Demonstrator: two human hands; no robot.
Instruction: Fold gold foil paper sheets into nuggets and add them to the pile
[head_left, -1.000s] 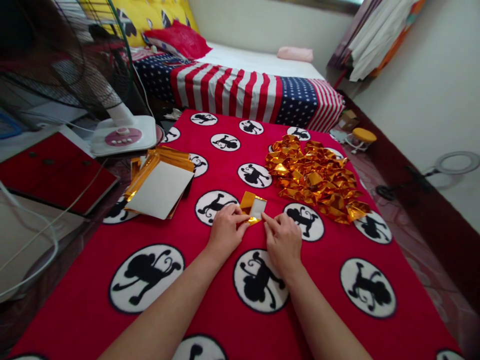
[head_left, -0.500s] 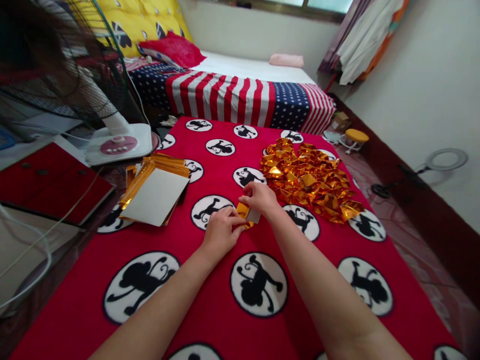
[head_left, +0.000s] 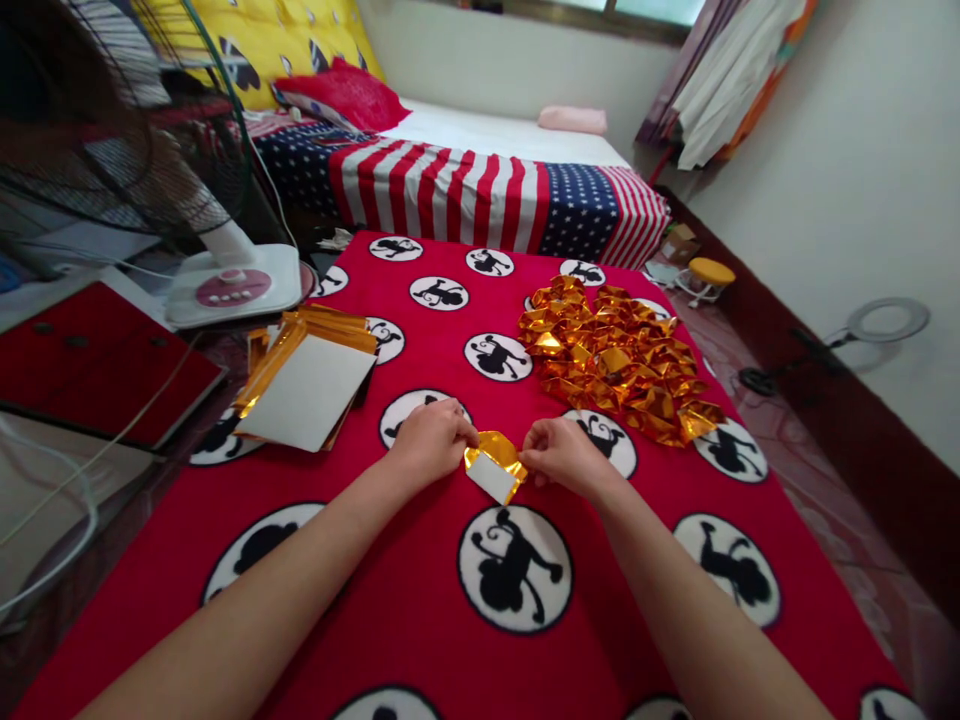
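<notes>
A small folded piece of gold foil paper, with a pale panel facing up, is between my two hands over the red cloth. My left hand pinches its left corner. At its right corner, the fingers of my right hand are closed on the edge. Behind my right hand lies a heap of folded gold foil pieces. Off to the left is a stack of flat sheets, pale on top with gold edges showing.
A red cloth with monkey circles covers the surface. At the left stands a fan with a white base beside a red panel. Beyond are a bed, a yellow stool and a ring-shaped stand.
My hands have moved apart to either side of the foil piece, my right hand coming nearer and rightward. The piece is now turned and spread wider, with its pale panel showing.
</notes>
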